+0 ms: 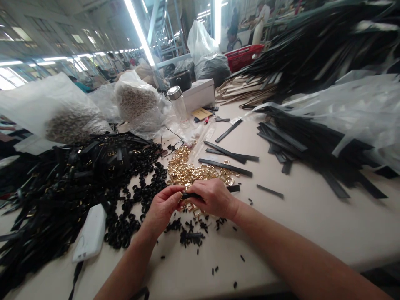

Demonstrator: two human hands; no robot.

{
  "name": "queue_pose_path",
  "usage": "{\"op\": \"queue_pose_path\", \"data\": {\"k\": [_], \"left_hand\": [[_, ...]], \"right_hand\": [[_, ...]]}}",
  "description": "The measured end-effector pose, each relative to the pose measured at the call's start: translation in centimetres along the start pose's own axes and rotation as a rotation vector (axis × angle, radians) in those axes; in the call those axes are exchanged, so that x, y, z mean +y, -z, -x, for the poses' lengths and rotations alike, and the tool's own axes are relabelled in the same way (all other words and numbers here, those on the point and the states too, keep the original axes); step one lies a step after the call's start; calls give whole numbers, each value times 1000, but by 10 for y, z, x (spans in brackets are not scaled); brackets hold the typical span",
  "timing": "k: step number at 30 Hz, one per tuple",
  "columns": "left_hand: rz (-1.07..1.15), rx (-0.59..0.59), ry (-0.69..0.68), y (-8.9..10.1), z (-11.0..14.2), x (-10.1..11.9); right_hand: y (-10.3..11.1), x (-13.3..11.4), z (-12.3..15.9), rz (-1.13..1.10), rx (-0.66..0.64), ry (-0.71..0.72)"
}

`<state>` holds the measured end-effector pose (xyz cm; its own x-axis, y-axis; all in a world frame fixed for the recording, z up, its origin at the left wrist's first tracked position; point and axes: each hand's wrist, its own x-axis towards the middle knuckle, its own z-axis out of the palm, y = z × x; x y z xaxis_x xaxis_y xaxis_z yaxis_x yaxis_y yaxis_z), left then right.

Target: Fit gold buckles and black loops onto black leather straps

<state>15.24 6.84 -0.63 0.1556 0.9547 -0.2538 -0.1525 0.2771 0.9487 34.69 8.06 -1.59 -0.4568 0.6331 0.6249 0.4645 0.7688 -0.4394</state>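
Observation:
My right hand (214,196) is closed round a black strap (233,188), whose free end sticks out to the right behind the knuckles. At the strap's other end my left hand (164,208) pinches with thumb and forefinger. A small gold glint shows at those fingertips, perhaps a buckle, but the fingers mostly hide it. Both hands work just in front of a heap of gold buckles (187,171). Left of the heap lies a pile of small black loops (150,187). Short black pieces (191,237) are scattered on the table below my hands.
Black straps with buckles (103,160) are heaped at the left, near a white power bank (90,233) with a cable. Several loose strips (225,167) lie beyond my right hand. More strips (312,146) fill the right side. A glass bottle (179,106) and filled plastic bags (137,100) stand behind.

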Motion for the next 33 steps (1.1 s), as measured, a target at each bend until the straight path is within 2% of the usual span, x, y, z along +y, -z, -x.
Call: {"op": "queue_pose_path", "data": {"k": [5,9,15,23,28,33], "left_hand": [[-235,-65,-105,-3,3,0],[-292,-52,-174,-5,7,4],[-167,6,-189,-4,5,1],[131,142,-148,2,-2,5],[166,124,-78,-5,-1,0],[72,107,-28,-12,2,-5]], "right_hand": [[-2,0,0,21,-20,-17],[-1,-1,0,24,6,-42],[1,-1,1,-20,19,-61],[6,1,-1,-6,-149,-175],[3,0,-2,-21,-149,-165],[0,-2,-2,-32,-182,-136]]}}
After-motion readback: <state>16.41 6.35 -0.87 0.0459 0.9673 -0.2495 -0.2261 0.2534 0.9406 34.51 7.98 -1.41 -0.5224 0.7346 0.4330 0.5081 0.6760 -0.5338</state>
